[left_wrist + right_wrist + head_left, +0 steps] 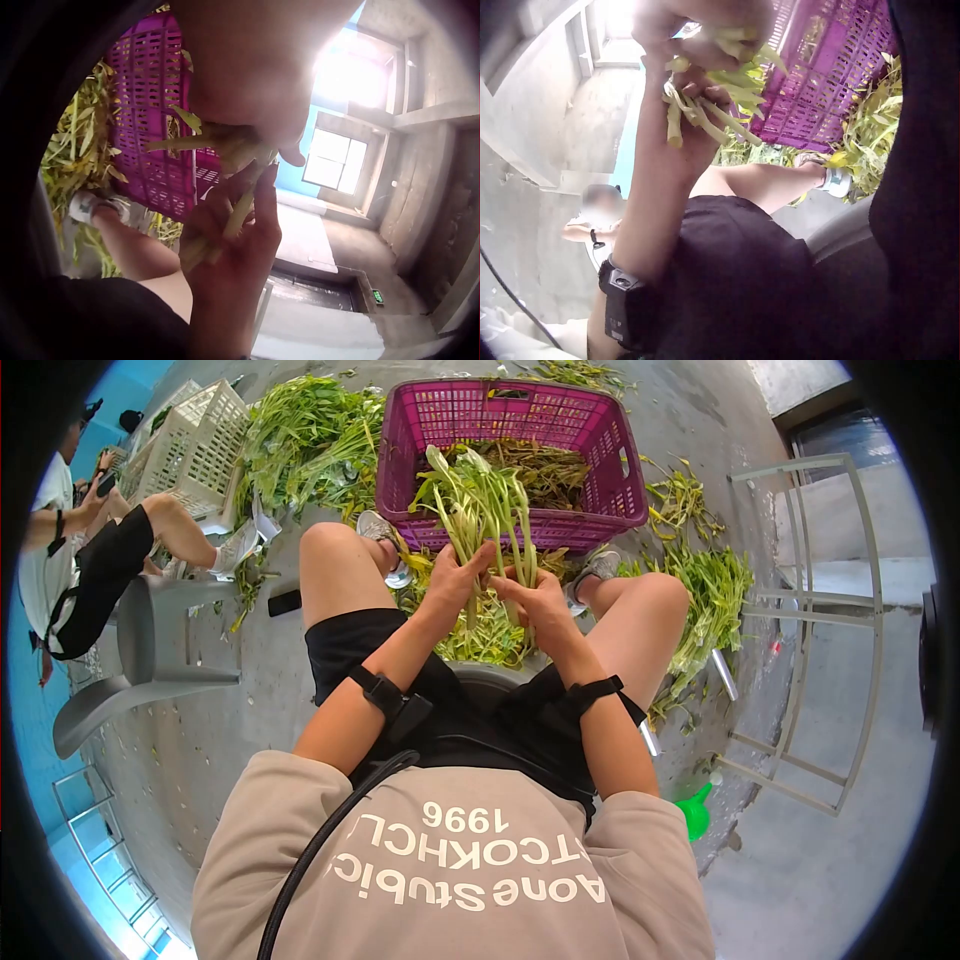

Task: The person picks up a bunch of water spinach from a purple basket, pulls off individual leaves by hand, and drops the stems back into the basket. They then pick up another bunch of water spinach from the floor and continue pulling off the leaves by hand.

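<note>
- Left hand [455, 588]: curled round the stalks.
- Leafy bunch [475, 505]: held up before the purple crate [450, 418], its long axis running fore-and-aft, far end toward the crate, stalk ends toward the lap [500, 735]. Probably light, leaves soft and easily bruised, stalks crisp; best gripped mid-stalk.
- Right hand [540, 605]: pinching stalks, just beside the left.

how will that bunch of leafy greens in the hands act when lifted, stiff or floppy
The bunch of leafy greens is probably stiff along its stalks, which look thick and nearly straight. Its thin leaves would likely flop. It may splay if held loosely, since the stalk ends spread apart.
</note>
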Action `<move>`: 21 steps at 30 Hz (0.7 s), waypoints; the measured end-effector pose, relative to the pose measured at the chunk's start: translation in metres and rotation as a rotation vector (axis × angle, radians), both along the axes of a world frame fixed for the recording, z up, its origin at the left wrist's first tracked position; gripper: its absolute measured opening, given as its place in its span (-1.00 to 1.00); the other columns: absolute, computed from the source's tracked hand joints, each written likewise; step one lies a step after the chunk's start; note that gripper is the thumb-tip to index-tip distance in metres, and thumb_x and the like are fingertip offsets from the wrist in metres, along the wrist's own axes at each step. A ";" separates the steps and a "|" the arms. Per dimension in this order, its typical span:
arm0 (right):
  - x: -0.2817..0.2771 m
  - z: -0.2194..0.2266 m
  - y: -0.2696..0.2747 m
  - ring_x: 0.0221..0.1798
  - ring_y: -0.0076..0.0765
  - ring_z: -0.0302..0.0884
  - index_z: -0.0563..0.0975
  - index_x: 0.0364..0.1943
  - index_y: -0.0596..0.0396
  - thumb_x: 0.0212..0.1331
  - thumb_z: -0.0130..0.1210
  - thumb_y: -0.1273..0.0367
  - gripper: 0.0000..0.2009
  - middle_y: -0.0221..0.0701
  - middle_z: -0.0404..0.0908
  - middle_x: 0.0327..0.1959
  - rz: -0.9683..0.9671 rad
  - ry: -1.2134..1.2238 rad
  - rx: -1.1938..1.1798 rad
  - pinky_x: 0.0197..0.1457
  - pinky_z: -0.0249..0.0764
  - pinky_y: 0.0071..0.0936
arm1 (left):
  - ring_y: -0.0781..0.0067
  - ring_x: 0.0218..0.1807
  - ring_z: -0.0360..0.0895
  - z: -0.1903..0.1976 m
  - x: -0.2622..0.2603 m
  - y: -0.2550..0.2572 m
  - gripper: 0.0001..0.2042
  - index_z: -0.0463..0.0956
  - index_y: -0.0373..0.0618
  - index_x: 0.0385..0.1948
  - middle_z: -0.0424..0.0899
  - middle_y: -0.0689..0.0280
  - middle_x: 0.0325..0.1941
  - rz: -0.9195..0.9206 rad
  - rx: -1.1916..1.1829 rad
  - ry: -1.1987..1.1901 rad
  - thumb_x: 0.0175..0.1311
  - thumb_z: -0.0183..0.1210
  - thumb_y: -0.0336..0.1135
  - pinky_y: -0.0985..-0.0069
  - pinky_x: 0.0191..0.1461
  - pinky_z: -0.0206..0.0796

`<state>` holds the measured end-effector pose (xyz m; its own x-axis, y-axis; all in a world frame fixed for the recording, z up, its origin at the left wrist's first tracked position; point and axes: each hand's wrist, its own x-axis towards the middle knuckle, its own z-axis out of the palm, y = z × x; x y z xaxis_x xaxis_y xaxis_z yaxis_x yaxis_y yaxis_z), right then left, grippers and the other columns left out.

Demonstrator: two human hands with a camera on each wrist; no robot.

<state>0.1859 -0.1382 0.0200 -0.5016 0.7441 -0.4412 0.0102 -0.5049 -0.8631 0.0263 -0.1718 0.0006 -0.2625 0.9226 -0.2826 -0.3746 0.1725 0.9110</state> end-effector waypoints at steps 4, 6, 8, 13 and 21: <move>0.004 -0.006 0.008 -0.58 -0.74 0.35 0.62 -0.24 0.13 0.23 0.27 0.29 -0.81 -0.53 0.61 -0.48 -0.118 -0.003 0.000 -0.61 0.11 -0.72 | 0.61 -0.50 0.42 -0.010 -0.008 0.001 -0.70 0.44 -0.09 -0.30 0.48 0.43 -0.46 0.036 -0.052 -0.146 0.32 0.29 -0.08 0.58 -0.41 0.29; 0.006 -0.003 0.010 -0.64 -0.73 0.32 0.63 -0.24 0.13 0.23 0.27 0.29 -0.80 -0.53 0.61 -0.50 -0.130 0.028 -0.014 -0.64 0.12 -0.70 | 0.60 -0.50 0.43 -0.013 -0.009 0.002 -0.72 0.44 -0.09 -0.29 0.49 0.42 -0.46 0.043 -0.040 -0.169 0.33 0.28 -0.11 0.58 -0.40 0.30; 0.008 0.001 0.011 -0.70 -0.73 0.30 0.64 -0.24 0.13 0.23 0.27 0.28 -0.80 -0.52 0.61 -0.52 -0.144 0.058 -0.028 -0.66 0.13 -0.68 | 0.59 -0.50 0.45 -0.012 -0.008 0.001 -0.74 0.44 -0.09 -0.29 0.50 0.41 -0.47 0.048 -0.027 -0.192 0.35 0.26 -0.13 0.57 -0.40 0.30; 0.010 0.005 0.009 -0.58 -0.75 0.41 0.61 -0.08 0.19 0.31 0.17 0.31 -0.76 -0.55 0.62 -0.49 -0.088 0.175 -0.073 -0.61 0.17 -0.75 | 0.54 -0.50 0.47 0.002 -0.007 0.000 -0.79 0.44 -0.12 -0.30 0.52 0.38 -0.47 0.168 0.023 -0.129 0.37 0.23 -0.21 0.57 -0.39 0.33; 0.015 -0.006 0.013 -0.52 -0.64 0.52 0.57 -0.03 0.21 0.35 0.09 0.33 -0.75 -0.47 0.64 -0.44 -0.148 0.322 -0.129 -0.50 0.41 -0.69 | 0.53 -0.57 0.39 -0.024 -0.034 0.007 -0.80 0.37 -0.08 -0.23 0.45 0.40 -0.53 0.504 0.101 -0.222 0.37 0.23 -0.27 0.53 -0.50 0.33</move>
<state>0.2010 -0.1251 0.0137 -0.5211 0.7675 -0.3734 -0.3324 -0.5855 -0.7394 -0.0074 -0.1644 -0.0231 -0.6222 0.7239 -0.2981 -0.5728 -0.1614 0.8036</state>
